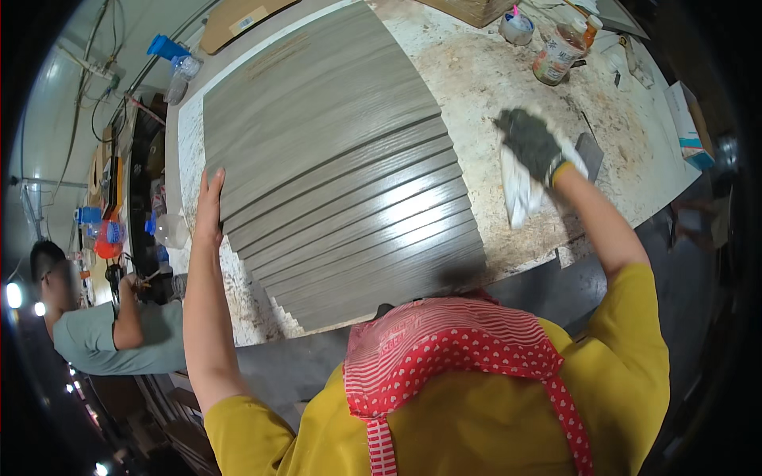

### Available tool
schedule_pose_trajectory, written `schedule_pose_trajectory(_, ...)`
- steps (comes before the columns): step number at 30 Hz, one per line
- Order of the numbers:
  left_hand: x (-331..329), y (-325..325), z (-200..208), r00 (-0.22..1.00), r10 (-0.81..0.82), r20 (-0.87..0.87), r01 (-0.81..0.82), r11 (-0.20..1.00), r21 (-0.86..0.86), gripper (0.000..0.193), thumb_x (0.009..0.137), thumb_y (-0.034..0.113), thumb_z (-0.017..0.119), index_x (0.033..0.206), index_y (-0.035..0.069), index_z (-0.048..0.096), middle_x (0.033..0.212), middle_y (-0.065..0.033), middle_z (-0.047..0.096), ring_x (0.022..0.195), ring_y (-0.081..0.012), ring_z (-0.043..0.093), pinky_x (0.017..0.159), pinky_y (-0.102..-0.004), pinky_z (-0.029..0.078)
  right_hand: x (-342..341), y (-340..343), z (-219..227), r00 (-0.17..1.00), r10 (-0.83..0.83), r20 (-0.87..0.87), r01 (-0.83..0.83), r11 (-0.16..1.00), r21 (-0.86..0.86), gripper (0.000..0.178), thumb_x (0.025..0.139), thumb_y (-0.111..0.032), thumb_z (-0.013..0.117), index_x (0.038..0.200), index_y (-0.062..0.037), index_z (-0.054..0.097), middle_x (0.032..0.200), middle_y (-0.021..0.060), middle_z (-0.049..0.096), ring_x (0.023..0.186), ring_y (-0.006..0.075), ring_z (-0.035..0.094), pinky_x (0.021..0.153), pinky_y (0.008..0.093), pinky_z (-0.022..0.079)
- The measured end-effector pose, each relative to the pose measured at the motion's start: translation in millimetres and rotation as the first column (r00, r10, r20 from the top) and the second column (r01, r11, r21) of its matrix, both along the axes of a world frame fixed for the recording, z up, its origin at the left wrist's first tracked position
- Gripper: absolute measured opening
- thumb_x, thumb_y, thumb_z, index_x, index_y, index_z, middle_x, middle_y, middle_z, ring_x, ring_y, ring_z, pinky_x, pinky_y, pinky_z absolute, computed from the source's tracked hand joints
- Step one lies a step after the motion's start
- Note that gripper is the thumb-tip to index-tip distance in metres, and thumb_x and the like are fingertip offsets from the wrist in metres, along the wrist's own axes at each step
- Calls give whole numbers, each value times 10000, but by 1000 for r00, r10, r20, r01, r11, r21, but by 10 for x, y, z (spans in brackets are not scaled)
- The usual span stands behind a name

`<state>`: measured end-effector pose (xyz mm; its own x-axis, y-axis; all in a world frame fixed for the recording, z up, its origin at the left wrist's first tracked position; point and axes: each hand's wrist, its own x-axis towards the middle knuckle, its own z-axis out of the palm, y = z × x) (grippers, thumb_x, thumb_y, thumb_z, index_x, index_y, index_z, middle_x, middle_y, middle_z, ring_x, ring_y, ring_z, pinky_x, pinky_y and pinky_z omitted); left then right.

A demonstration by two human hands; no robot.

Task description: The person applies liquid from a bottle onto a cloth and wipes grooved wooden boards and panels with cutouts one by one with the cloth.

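Observation:
A stack of grey wood-grain boards lies before me, their near edges fanned out in overlapping steps. My bare left hand rests against the stack's left edge, its visible fingers stretched out and apart. To the right of the boards, my right hand wears a dark glove with a yellowish cuff. It is over a crumpled white cloth; motion blurs its fingers, so I cannot make out whether they grip the cloth. A small dark grey block lies beside the cloth, near my right wrist.
The stained white worktable carries a labelled bottle and a small round tub at the far right. A blue-and-white box stands at its right edge. Cardboard lies at the back. Another person works at the left.

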<state>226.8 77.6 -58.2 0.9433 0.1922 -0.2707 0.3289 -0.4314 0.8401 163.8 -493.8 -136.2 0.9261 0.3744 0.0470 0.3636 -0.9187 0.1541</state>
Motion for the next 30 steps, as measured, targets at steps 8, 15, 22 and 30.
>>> schedule_pose_trajectory(8, -63, 35, 73, 1000, -7, 6, 7, 1000, -29, 841, 842, 460, 558, 1438, 35, 146, 1480, -183, 189, 1385, -277, 131, 1101, -384, 125, 1115, 767, 767, 991, -55, -118, 127, 614, 779, 573, 879, -429, 503, 1322, -76, 416, 1360, 154, 421, 1242, 290, 408, 1033, 347, 317)
schedule_pose_trajectory(15, 616, 211, 584, 922, -290, 255, 146, 873, 465, 642, 888, 344, 529, 1373, -12, 302, 1404, -230, 331, 1323, -304, 300, 1072, -343, 243, 2289, 1372, 944, 997, -50, 62, -9, 707, 707, 639, 871, -447, 502, 1326, -14, 388, 1359, 183, 413, 1249, 308, 398, 1044, 349, 300)
schedule_pose_trajectory(22, 1904, -206, 687, 861, -446, 245, 151, 684, 713, 531, 910, 435, 425, 1174, -9, 548, 1165, -238, 556, 1129, -363, 501, 964, -392, 371, 3050, 1931, 1042, 997, 14, -76, 4, 972, 236, 672, 871, -532, 379, 1297, -15, 440, 1318, 200, 453, 1217, 317, 438, 1043, 371, 301)
schedule_pose_trajectory(30, 2247, -88, 481, 824, -455, -338, 555, 523, 647, 814, 863, 631, 286, 1001, -96, 623, 1080, -314, 569, 1057, -419, 532, 935, -409, 385, 3198, 1766, 1001, 866, 438, -241, -467, 881, -76, 512, 841, 6, 456, 1334, -93, 364, 865, 180, 609, 776, 328, 605, 702, 406, 490)
